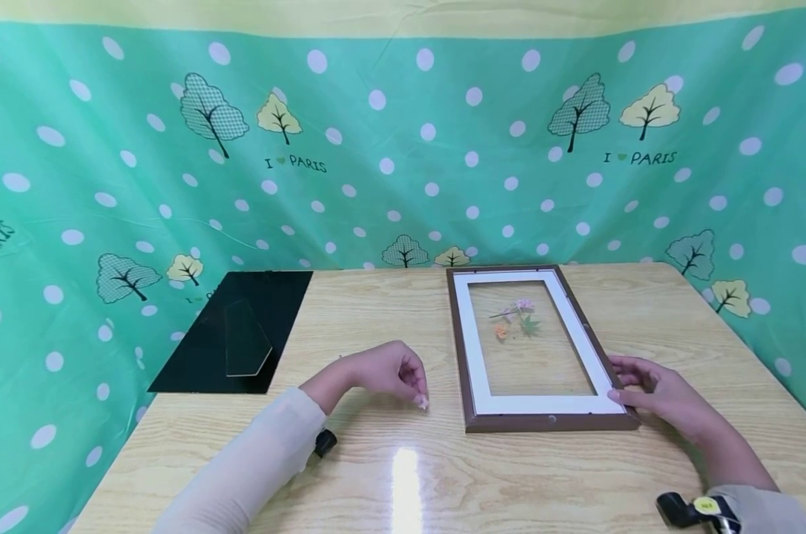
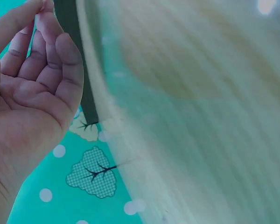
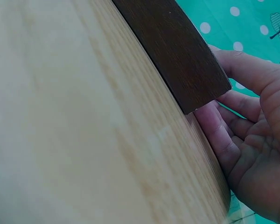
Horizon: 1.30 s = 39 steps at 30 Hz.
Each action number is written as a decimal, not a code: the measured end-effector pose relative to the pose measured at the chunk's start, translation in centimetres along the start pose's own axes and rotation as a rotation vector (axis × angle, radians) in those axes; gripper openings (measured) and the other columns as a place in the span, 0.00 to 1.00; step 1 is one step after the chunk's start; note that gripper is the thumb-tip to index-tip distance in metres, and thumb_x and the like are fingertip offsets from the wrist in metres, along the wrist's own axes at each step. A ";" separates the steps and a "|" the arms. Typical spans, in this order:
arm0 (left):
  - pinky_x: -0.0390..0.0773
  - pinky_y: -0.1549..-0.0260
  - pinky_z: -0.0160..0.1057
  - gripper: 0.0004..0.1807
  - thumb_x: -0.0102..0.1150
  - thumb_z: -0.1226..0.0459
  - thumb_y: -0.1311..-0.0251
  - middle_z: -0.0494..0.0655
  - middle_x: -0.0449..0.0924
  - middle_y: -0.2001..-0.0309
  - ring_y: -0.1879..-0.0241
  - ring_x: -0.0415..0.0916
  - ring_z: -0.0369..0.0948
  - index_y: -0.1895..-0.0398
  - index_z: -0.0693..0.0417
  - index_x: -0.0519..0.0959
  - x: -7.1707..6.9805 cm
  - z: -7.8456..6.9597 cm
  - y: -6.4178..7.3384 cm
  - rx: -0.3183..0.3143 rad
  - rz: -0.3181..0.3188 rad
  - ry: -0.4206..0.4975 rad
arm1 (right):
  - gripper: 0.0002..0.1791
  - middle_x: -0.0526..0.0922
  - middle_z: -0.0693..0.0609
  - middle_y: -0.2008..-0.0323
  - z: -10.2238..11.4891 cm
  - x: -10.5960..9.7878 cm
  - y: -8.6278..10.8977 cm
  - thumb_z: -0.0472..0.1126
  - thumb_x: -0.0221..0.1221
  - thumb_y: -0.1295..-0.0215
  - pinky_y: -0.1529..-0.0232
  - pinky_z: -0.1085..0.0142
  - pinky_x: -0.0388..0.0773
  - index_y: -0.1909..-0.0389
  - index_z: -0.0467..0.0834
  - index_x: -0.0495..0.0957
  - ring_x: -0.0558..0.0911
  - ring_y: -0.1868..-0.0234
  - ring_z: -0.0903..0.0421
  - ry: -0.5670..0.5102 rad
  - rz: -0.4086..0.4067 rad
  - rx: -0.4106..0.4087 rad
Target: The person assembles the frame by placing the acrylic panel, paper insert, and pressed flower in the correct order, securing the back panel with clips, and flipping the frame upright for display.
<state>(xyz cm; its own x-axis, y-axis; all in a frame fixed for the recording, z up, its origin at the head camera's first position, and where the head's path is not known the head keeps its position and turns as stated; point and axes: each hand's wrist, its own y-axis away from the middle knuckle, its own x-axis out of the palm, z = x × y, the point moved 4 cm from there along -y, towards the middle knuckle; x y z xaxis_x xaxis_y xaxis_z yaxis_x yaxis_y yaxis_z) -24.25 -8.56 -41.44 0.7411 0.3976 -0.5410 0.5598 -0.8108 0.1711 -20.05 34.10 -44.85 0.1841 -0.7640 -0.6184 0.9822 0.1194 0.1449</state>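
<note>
My left hand (image 1: 392,371) hovers above the table left of the picture frame, pinching a small pale pink flower (image 1: 423,402) between thumb and fingertips. In the left wrist view that hand (image 2: 39,79) has its fingers bent toward the thumb, and the flower is barely visible. A brown picture frame (image 1: 466,386) with a white mat (image 1: 529,405) lies on the table. Inside its opening are a pink flower sprig (image 1: 524,304), a green leaf (image 1: 529,325) and an orange flower (image 1: 500,331). My right hand (image 1: 669,397) grips the frame's near right corner, thumb on top, fingers along the side.
A black backing board (image 1: 289,319) with a stand leg (image 1: 245,341) lies at the table's left. Behind the wooden table (image 1: 376,311) hangs a green dotted curtain (image 1: 403,148). Light glares off the table's front.
</note>
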 end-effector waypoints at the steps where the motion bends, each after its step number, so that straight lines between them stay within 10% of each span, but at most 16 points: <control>1: 0.72 0.76 0.30 0.02 0.70 0.66 0.44 0.42 0.84 0.74 0.78 0.71 0.32 0.71 0.55 0.85 -0.2 -0.2 -0.1 0.005 -0.010 0.008 | 0.45 0.72 0.40 0.44 0.0 0.0 0.0 0.53 0.66 0.39 0.54 0.66 0.67 0.28 0.36 0.59 0.72 0.54 0.63 -0.001 0.000 -0.001; 14: 0.82 0.64 0.38 0.02 0.68 0.71 0.43 0.48 0.86 0.68 0.64 0.80 0.62 0.68 0.60 0.84 -1.3 -3.2 -2.4 0.123 -0.059 0.149 | 0.48 0.71 0.36 0.43 -0.2 0.1 -0.1 0.53 0.68 0.41 0.44 0.43 0.62 0.28 0.35 0.57 0.71 0.53 0.60 -0.040 -0.005 0.021; 30: 0.80 0.58 0.58 0.04 0.64 0.69 0.39 0.50 0.86 0.67 0.62 0.80 0.61 0.62 0.57 0.86 -2.4 -6.0 -6.0 0.103 -0.158 0.129 | 0.47 0.71 0.38 0.42 -0.1 0.1 -0.2 0.53 0.67 0.41 0.48 0.54 0.65 0.28 0.36 0.58 0.71 0.53 0.61 -0.023 0.002 0.017; 39: 0.80 0.60 0.51 0.07 0.62 0.70 0.38 0.44 0.87 0.66 0.66 0.80 0.46 0.60 0.56 0.86 -2.5 -6.7 -8.7 0.064 -0.165 0.128 | 0.46 0.72 0.39 0.42 -0.3 0.0 -0.2 0.52 0.67 0.40 0.54 0.67 0.67 0.28 0.35 0.59 0.71 0.53 0.61 -0.010 -0.005 -0.003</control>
<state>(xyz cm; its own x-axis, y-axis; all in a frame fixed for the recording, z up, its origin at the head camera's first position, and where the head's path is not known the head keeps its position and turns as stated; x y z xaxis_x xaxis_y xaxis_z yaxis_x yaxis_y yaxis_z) -28.49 0.38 -36.07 0.6847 0.5751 -0.4477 0.6559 -0.7541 0.0343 -20.23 34.27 -45.10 0.1792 -0.7711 -0.6110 0.9832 0.1178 0.1397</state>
